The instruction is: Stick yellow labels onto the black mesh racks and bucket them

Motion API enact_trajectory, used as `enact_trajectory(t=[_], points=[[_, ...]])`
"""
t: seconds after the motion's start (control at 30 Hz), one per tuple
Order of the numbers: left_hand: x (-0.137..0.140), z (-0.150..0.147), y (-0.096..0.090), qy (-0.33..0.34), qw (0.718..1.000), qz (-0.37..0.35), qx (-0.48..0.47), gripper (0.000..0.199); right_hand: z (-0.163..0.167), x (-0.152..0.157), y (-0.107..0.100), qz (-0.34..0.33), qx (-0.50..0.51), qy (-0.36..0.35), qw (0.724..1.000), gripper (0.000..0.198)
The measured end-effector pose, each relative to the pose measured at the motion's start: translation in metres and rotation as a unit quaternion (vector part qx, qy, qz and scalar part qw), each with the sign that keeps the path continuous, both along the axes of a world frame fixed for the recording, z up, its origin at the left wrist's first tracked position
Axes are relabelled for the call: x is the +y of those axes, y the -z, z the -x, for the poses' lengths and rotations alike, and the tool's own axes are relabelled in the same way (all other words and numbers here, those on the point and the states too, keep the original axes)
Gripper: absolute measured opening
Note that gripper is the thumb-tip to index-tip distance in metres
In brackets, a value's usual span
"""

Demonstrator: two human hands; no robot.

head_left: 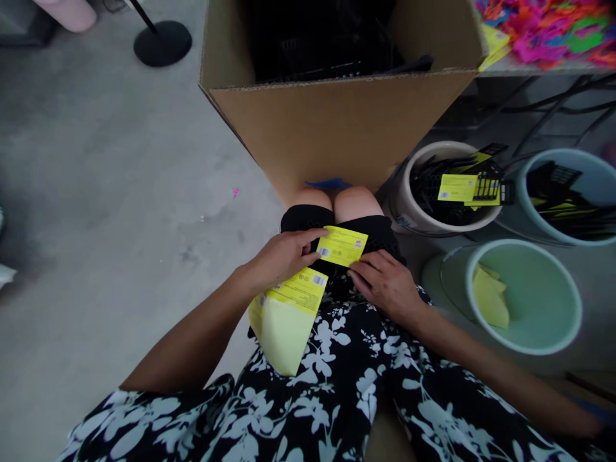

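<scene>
A small yellow printed card [342, 246] with a barcode is stretched between my two hands above my lap. My left hand [283, 258] pinches its left edge between thumb and fingers. At the lower right corner, my right hand [386, 282] has its thumb and fingers closed on the card. Below my left wrist, a larger yellow printed sheet [293, 324] with a pale lower part rests on my patterned clothing. Something black lies under the card across my thighs; whether it is cloth or a separate piece I cannot tell.
A tall cardboard box [337, 122] holding black items stands before my knees. To the right are a white bucket [409, 218] and a blue bucket [529, 212] with black pieces and yellow cards, and a green bucket [539, 301] with yellow paper. Colourful pieces [558, 32] lie on a table.
</scene>
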State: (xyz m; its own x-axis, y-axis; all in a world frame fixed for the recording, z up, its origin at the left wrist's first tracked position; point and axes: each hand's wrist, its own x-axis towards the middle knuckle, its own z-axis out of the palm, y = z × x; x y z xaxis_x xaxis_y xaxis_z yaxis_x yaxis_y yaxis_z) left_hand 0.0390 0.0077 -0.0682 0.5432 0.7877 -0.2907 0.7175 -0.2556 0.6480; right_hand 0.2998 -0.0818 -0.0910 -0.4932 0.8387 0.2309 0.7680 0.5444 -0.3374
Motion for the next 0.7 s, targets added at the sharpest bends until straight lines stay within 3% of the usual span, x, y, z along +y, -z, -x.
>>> enact_trajectory(t=[0.23, 0.4, 0.53, 0.7], points=[[0.007, -0.004, -0.011, 0.026, 0.999, 0.008, 0.036, 0.063, 0.014, 0.008, -0.009, -0.03, 0.004, 0.102, 0.994, 0.025], [0.013, -0.008, -0.014, 0.042, 0.996, -0.003, 0.084, 0.075, 0.029, 0.018, 0.006, 0.019, -0.067, 0.068, 0.995, 0.078], [0.017, -0.011, -0.019, 0.023, 0.994, 0.011, 0.103, 0.073, 0.022, 0.013, 0.019, 0.052, -0.093, 0.076, 0.991, 0.089], [0.02, -0.003, -0.017, 0.021, 0.996, 0.015, 0.084, 0.075, -0.004, 0.01, 0.014, 0.061, -0.081, 0.119, 0.988, 0.092]])
